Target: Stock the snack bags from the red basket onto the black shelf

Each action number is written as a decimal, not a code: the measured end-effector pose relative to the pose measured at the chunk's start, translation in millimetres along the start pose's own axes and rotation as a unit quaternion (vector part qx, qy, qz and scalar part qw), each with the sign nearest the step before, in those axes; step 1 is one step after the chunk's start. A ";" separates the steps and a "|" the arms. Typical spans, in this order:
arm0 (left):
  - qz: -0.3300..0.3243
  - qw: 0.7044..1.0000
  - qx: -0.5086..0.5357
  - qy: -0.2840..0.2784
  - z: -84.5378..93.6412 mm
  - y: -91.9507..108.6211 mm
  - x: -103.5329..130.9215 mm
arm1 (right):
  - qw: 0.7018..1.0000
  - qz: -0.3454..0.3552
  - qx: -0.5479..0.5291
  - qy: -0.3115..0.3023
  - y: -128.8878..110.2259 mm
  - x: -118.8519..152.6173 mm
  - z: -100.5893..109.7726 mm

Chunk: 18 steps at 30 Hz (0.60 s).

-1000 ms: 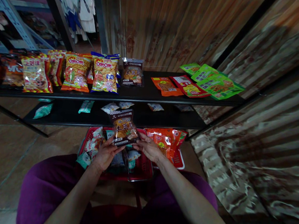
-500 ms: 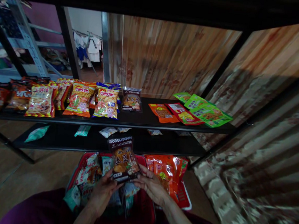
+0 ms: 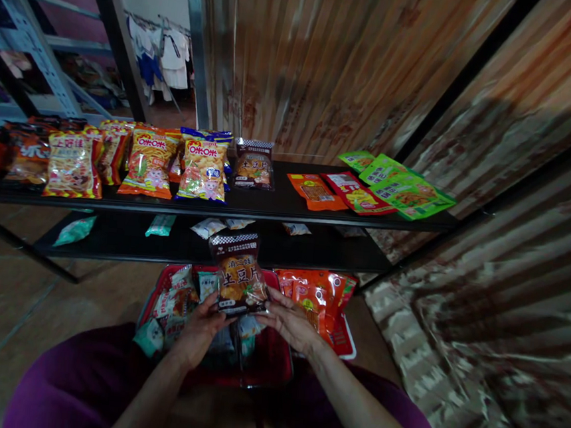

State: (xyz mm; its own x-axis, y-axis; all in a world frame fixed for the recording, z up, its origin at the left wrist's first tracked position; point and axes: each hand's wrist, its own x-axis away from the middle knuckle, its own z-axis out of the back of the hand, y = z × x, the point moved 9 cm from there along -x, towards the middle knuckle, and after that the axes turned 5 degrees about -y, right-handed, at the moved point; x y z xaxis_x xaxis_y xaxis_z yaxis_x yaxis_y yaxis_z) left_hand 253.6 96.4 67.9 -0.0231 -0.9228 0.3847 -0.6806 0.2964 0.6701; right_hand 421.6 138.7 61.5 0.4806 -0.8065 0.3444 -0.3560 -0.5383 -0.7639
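Observation:
A brown snack bag with a checkered top edge (image 3: 240, 276) is held upright, tilted slightly back, between both hands. My left hand (image 3: 200, 332) grips its lower left corner, and my right hand (image 3: 287, 319) grips the lower right. Beneath the bag is a red basket (image 3: 279, 367) with several snack packs in it. Orange packs (image 3: 317, 303) lie in a second basket at the right, beside my right hand. A similar brown bag (image 3: 254, 164) stands on the upper black shelf.
On the upper shelf (image 3: 261, 206), several snack bags (image 3: 153, 162) stand at the left and green packets (image 3: 408, 188) lie at the right. The lower shelf (image 3: 322, 247) bears a few small packs. A black post (image 3: 457, 82) and draped cloth (image 3: 530, 215) are at the right.
The view has tilted down, so the shelves, baskets and hands appear higher. Both hands still hold the brown bag, which now faces the camera a little more squarely.

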 end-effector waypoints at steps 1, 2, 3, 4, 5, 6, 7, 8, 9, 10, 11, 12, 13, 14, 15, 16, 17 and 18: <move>0.000 1.000 -0.005 -0.004 -1.3 0.4 0.9 | 1.000 0.002 -0.003 -0.005 -0.3 0.5 -1.2; -0.001 1.000 -0.011 -0.009 -2.4 1.0 1.9 | 1.000 0.005 -0.006 -0.011 -0.9 1.1 -2.9; -0.003 1.000 -0.017 -0.013 -3.2 1.7 2.9 | 1.000 0.008 -0.008 -0.017 -1.7 1.8 -4.9; -0.006 1.000 -0.024 -0.016 -3.4 2.4 3.8 | 1.000 0.011 -0.011 -0.022 -2.5 2.5 -6.6; -0.008 0.999 -0.030 -0.016 -2.7 2.9 4.6 | 1.000 0.015 -0.014 -0.023 -3.5 3.0 -7.4; -0.009 0.999 -0.034 -0.015 -1.5 3.3 5.2 | 1.000 0.018 -0.018 -0.019 -4.3 3.3 -7.3; -0.011 0.999 -0.039 -0.011 0.3 3.8 5.7 | 1.000 0.019 -0.021 -0.012 -4.8 3.3 -6.5; -0.014 0.999 -0.047 -0.001 2.9 5.1 6.2 | 1.000 0.022 -0.022 -0.002 -5.5 2.9 -5.0; -0.023 0.998 -0.061 0.017 6.6 7.8 6.8 | 0.999 0.029 -0.018 0.007 -6.9 2.4 -3.4; -0.039 0.995 -0.079 0.045 11.1 12.2 8.2 | 0.999 0.042 -0.007 0.015 -9.3 1.8 -2.4; -0.060 0.990 -0.101 0.078 15.2 18.2 10.4 | 0.998 0.061 0.016 0.020 -12.7 1.3 -2.0; -0.086 0.982 -0.125 0.110 16.9 25.0 13.6 | 0.995 0.083 0.049 0.025 -16.9 1.4 -2.2; -0.111 0.975 -0.146 0.128 14.6 31.2 16.9 | 0.989 0.109 0.095 0.034 -21.7 2.2 -2.7; -0.131 0.970 -0.159 0.129 7.8 35.5 19.3 | 0.978 0.136 0.153 0.045 -26.8 4.1 -4.0; -0.141 0.970 -0.162 0.116 -2.1 37.2 20.8 | 0.960 0.167 0.220 0.056 -32.4 7.1 -6.7; -0.139 0.974 -0.156 0.091 -14.4 36.0 21.0 | 0.933 0.200 0.293 0.061 -37.9 11.1 -12.1; -0.129 0.979 -0.141 0.064 -26.9 32.7 20.7 | 0.899 0.234 0.367 0.056 -42.4 15.8 -20.4; -0.114 0.985 -0.122 0.044 -37.8 28.3 20.3 | 0.858 0.268 0.437 0.043 -45.0 20.9 -31.1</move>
State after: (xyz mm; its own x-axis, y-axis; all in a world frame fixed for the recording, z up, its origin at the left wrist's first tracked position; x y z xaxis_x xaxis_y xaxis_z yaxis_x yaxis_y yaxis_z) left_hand 261.5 95.4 118.6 0.1817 -0.9501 0.2534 -0.4649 0.1441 0.8736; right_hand 422.7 138.5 120.1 0.3608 -0.9165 -0.1728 0.2483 0.2730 -0.9294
